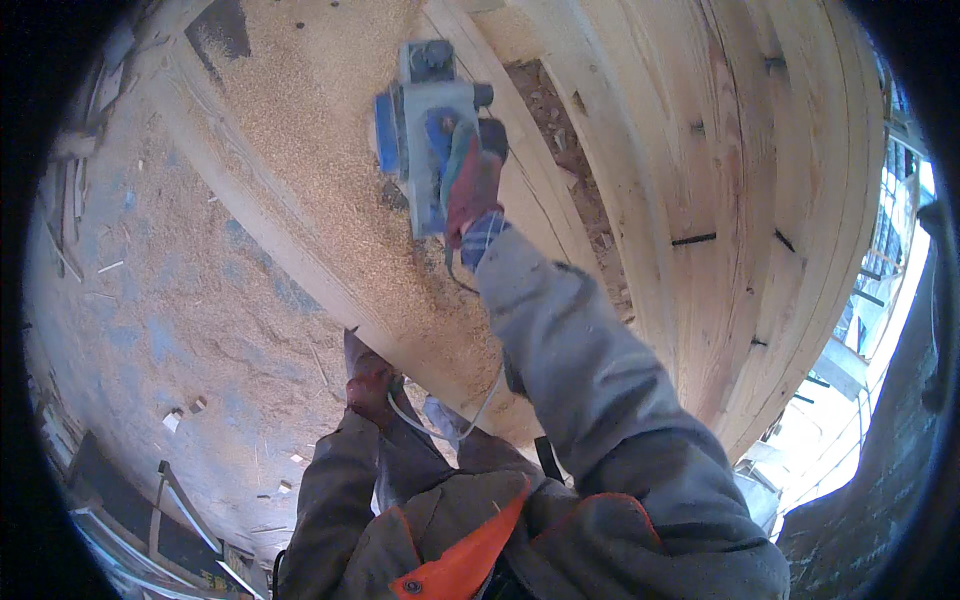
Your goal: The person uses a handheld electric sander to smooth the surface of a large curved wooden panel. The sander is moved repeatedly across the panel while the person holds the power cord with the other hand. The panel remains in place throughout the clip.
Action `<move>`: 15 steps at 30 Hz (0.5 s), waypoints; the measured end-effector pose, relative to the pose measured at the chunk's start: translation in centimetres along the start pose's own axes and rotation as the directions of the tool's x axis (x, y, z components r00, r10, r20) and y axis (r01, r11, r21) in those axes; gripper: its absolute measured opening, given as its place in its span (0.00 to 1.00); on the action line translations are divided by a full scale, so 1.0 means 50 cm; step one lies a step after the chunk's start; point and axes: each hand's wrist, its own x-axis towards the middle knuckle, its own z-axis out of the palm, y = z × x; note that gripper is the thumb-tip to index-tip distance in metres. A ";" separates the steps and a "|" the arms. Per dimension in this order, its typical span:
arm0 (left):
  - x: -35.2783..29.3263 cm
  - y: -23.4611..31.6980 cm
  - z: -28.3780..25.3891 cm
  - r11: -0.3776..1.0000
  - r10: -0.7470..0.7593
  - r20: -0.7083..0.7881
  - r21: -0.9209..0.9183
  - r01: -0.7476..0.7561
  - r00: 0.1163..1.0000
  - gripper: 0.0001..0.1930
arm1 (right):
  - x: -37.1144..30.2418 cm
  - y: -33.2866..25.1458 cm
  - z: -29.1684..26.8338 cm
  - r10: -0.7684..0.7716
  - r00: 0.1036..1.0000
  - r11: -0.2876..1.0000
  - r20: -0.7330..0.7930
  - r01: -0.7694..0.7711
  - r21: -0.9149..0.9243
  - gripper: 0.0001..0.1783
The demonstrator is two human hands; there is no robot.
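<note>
My right hand [473,187], in a red and green work glove, is wrapped round the handle of a grey and blue electric planer [422,110]. The planer rests on a wooden surface thickly strewn with wood shavings [290,130]. Low in the view, beside the near end of a long board edge [330,295], hangs my left hand [371,390] in a reddish glove. A pale power cord [430,432] loops from that hand towards my right forearm; the fingers look closed on it, though they are partly hidden.
Long pale timber beams [690,200] lie side by side on the right, with a debris-filled gap [570,150] beside them. Sawdust and wood scraps cover the floor [200,330] at left. Metal frames [165,510] stand at lower left. Bright scaffolding-like structures [860,350] show at far right.
</note>
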 end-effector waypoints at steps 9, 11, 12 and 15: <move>0.003 -0.025 -0.006 0.999 0.035 -0.219 0.045 -0.025 0.975 0.16 | 0.277 -0.115 0.139 -0.269 0.962 0.929 0.047 0.272 -0.250 0.37; 0.004 -0.042 -0.012 0.992 -0.007 0.047 0.130 0.000 0.999 0.27 | 0.322 -0.141 0.158 -0.274 0.960 0.941 0.059 0.280 -0.191 0.36; 0.005 -0.048 -0.018 0.990 0.082 -0.018 0.119 -0.080 0.996 0.31 | 0.342 -0.156 0.171 -0.274 0.959 0.931 0.071 0.283 -0.228 0.36; 0.007 -0.055 -0.044 0.986 0.152 -0.027 0.078 -0.150 0.988 0.31 | 0.384 -0.193 0.205 -0.282 0.954 0.901 0.100 0.299 -0.315 0.35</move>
